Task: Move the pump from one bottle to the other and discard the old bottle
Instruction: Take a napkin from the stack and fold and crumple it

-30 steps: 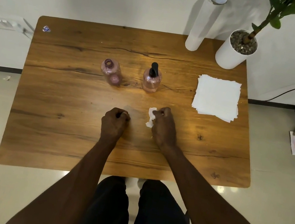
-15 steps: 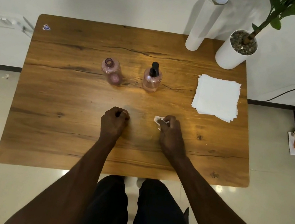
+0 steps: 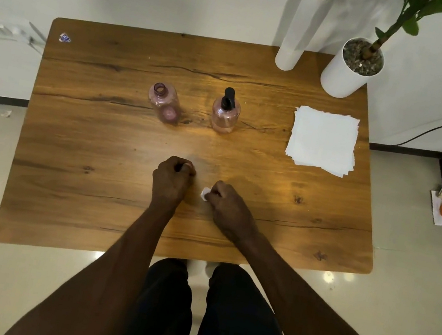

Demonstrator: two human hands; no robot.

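Both fists rest closed on the desk (image 3: 95, 175), the right hand (image 3: 226, 207) pinching a paper scrap (image 3: 205, 193) and the left hand (image 3: 172, 181) seemingly empty; drop the scrap, then steady the pump bottle (image 3: 225, 114) before unscrewing.

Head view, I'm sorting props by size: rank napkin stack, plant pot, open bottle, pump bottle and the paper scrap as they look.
1. Napkin stack
2. Plant pot
3. Open bottle and pump bottle: bodies look alike, so no ranking.
4. Paper scrap, mostly hidden in the right hand.
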